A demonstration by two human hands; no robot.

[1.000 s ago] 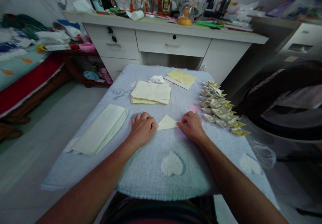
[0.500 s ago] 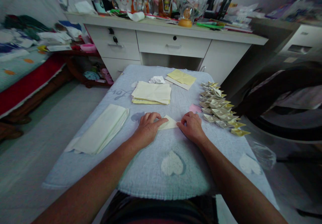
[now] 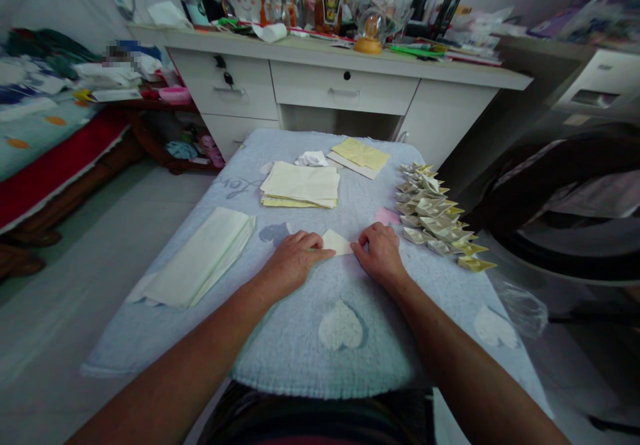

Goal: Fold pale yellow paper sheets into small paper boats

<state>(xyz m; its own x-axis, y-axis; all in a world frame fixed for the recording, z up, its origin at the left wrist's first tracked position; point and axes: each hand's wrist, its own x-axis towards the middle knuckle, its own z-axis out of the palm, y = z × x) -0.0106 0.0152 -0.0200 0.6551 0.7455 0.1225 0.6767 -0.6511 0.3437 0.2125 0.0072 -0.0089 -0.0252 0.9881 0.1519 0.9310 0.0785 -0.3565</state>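
A small piece of folded cream paper (image 3: 337, 242) lies on the cloth-covered table between my hands, its peak pointing away from me. My left hand (image 3: 296, 258) covers its left end, with fingers curled and the thumb pressed along the lower edge. At the right corner, my right hand (image 3: 381, 250) pinches the paper between thumb and bent fingers. Several rows of folded paper boats (image 3: 435, 215) stand to the right of that hand. Beyond my hands sits a stack of cream and yellow paper sheets (image 3: 301, 183).
A thick folded bundle of pale paper (image 3: 197, 258) lies at the left. Farther back are a crumpled white paper (image 3: 311, 158) and yellow sheets (image 3: 361, 154). A white desk (image 3: 345, 91) adjoins the table's far side; a washing machine (image 3: 590, 165) stands at the right.
My left thumb has slid down to the paper's lower edge, and the left hand has shifted slightly left, exposing more of the paper's peak. My right hand keeps its pinch at the right corner.
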